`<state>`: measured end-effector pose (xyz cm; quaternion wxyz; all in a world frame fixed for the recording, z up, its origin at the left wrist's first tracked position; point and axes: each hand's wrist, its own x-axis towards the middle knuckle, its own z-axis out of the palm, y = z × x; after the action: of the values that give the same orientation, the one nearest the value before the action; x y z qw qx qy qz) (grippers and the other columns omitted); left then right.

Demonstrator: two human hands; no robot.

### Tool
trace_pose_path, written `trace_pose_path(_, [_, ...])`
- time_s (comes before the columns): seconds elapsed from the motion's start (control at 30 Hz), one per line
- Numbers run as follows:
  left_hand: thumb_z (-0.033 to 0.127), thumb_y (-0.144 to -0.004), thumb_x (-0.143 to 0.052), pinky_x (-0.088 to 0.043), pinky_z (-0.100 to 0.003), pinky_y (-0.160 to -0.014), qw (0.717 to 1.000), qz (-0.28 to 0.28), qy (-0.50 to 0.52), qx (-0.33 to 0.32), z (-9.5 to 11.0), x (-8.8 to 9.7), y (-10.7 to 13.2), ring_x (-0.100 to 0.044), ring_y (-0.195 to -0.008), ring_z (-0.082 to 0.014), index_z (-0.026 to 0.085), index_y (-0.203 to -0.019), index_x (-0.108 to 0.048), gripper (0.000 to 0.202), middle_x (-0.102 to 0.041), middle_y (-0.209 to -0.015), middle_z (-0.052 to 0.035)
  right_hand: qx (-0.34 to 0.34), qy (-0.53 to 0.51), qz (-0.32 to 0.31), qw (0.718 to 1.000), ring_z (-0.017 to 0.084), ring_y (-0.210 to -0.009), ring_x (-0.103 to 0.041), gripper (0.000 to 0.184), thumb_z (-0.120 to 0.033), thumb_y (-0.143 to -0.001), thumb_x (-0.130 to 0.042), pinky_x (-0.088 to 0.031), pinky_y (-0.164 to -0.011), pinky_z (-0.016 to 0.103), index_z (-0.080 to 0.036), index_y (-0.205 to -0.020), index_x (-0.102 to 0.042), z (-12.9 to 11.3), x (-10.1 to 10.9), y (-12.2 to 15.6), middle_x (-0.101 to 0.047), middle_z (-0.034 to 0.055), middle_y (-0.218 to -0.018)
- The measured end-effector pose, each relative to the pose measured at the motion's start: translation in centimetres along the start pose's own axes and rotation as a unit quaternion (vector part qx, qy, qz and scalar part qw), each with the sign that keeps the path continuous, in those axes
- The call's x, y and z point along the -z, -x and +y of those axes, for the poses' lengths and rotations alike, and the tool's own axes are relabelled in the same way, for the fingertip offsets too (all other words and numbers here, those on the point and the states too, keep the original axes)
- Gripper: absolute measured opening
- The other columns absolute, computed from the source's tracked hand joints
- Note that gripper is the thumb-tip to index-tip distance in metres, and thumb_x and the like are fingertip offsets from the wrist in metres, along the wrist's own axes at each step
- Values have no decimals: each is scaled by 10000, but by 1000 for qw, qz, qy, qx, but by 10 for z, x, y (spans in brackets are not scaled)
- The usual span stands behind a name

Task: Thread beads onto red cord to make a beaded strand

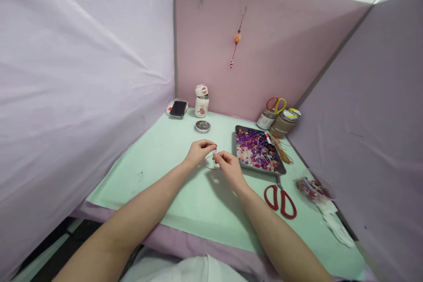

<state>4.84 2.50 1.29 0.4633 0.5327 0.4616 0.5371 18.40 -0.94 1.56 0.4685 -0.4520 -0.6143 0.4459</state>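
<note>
Pale lilac fabric wall [86, 53] on L, creased; flat pink panel [280, 53] at back, grey-mauve one [360, 97] on R. Table [158, 154]: mint covering, smooth, a few dark specks.

Tray [261, 169], dark, shallow, rect., right of the hands: heaped w/ glossy beads [253, 145], mostly purple, clear & red patches. Scissors [283, 197] lie just in front of it, red loop handles toward wearer, not in use. R edge: clear plastic bag [312, 189] of mixed beads, crumpled; white cloth or paper beside it, can't tell.

L hand [198, 150] & R hand [229, 167] just above table, approx. mid; each pinching red cord [210, 168] btwn thumb & fingers.

Back R: jar [266, 120] w/ red & yellow handles sticking out, brown lidded jar [282, 128] touching or nearly. Back L: white bottle [201, 106], dark flat phone-like slab [178, 108], round dish [202, 126] of tiny bits.

Hanging strand [237, 38] on wire hook: orange lump, dark beads, striped end; looks complete.

Cord thinnest: open loop, mostly bare. Tiny red spot at L fingertips, bead or nail unclear. Judged early; threading or knotting seems left.
</note>
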Motion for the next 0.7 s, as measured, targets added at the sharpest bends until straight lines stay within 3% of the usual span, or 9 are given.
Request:
trace_pose_path(0.47, [297, -667, -635, -433, -270, -675, 998, -20, -53, -36, 4, -2, 4, -573, -733, -158, 155, -721, -685, 160, -667, -741, -44, -25, -25, 15, 999, 96, -513, -398, 285, -441, -725, -618, -289, -453, 222, -168, -645, -606, 10, 6, -8, -538, -4, -597])
trace_pose_path(0.7, [283, -703, -599, -423, -259, -655, 993, -42, -86, -63, -4, -1, 3, -557, -705, -144, 148, -769, -693, 177, -674, -777, -51, -66, -111, 50, 990, 88, -491, -424, 403, -411, -620, -725, -320, -469, 220, -182, -906, -558, 10, 10, -13, -610, -9, -638])
